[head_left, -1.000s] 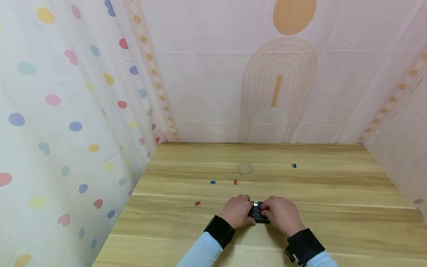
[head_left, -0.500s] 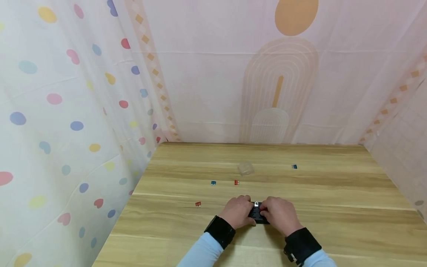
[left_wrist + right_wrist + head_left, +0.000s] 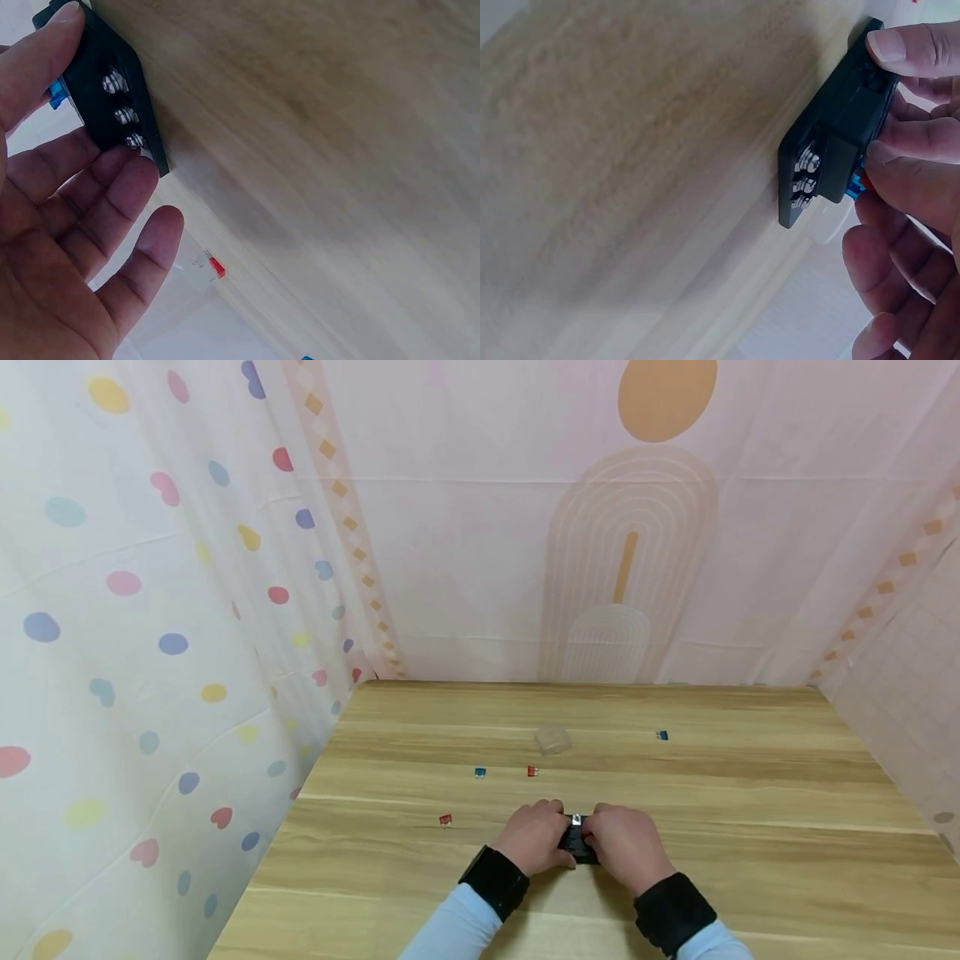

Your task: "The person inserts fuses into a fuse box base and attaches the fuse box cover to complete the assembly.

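Note:
A black fuse block with a row of silver screw terminals rests on the table between the hands. My left hand grips its left end between thumb and fingers. My right hand pinches a red blade fuse at the top of the block; the fingertips hide most of it. Beside that, a blue blade fuse sits in the block. Whether the red fuse is seated in a slot cannot be seen.
Loose on the wooden table lie two red fuses, one nearer the left and another red fuse farther back. A blue fuse, a second blue fuse and a clear plastic cover lie beyond the hands.
My right hand has shifted slightly left over the fuse block, covering more of its right side. The left hand keeps its grip in the same place.

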{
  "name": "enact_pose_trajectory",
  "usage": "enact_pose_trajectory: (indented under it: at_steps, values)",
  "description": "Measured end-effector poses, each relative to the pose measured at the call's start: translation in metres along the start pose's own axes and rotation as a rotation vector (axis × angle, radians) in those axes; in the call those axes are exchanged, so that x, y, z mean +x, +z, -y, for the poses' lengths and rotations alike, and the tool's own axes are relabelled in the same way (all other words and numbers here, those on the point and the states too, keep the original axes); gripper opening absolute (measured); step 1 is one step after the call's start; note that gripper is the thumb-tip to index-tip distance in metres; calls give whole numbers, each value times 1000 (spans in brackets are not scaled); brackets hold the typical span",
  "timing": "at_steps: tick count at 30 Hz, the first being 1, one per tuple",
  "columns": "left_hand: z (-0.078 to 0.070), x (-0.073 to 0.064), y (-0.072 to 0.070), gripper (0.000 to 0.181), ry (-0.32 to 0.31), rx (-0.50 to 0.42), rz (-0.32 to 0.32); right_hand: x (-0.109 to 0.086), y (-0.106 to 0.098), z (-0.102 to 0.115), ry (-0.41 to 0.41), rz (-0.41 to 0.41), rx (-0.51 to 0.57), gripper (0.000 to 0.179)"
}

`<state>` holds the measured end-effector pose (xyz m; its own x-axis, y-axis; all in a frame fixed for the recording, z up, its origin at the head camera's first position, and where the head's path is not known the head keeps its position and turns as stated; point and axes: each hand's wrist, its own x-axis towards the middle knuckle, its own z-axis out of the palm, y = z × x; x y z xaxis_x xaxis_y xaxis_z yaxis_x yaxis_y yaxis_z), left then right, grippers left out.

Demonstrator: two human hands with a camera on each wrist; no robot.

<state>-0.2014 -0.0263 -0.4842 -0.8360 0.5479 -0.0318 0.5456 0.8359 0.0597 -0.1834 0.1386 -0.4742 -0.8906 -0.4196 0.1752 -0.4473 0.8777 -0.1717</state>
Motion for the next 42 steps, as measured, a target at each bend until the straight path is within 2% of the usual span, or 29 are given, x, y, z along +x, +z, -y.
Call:
enact_pose_trajectory:
  at_steps: [11, 21, 27, 33, 42]
  values:
    - [-1, -1, -3, 45, 2, 0, 8, -3, 3, -2, -10, 25, 5, 14]
    - [-2, -1, -4, 44, 8, -6, 2, -1, 0, -4, -16, -5, 29, 17]
    - [-1, 0, -4, 43, 7, -4, 7, 0, -1, -3, -20, 21, 3, 14]
    - [-1, 0, -4, 43, 6, -8, 15, 1, -3, -3, -26, 46, 24, 15]
    - [-1, 2, -4, 43, 2, 3, 30, 4, -2, -7, -97, 30, 28, 16]
